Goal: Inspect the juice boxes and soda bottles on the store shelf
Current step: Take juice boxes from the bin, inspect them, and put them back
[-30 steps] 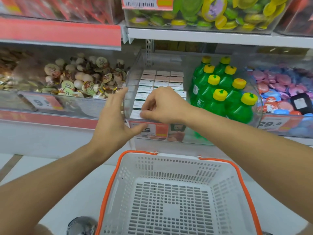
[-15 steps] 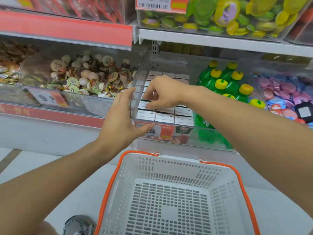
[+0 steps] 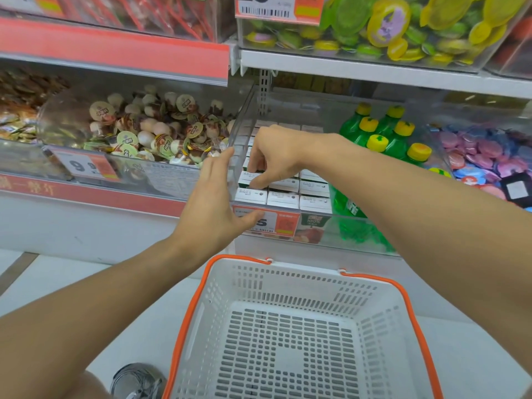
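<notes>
Juice boxes [image 3: 280, 197] sit in rows in a clear bin [image 3: 359, 234] on the shelf, green bottles [image 3: 383, 142] beside them. The right hand [image 3: 276, 156], at the bin's front edge a second ago, now reaches inside, fingers curled onto a second-row box. The left hand [image 3: 213, 197] stays spread against the bin's corner. Rear boxes are hidden behind the hand.

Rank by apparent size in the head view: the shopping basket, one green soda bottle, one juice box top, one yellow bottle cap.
1. shopping basket, nearest the camera
2. green soda bottle
3. juice box top
4. yellow bottle cap, close to the box top, so that order is unsure
</notes>
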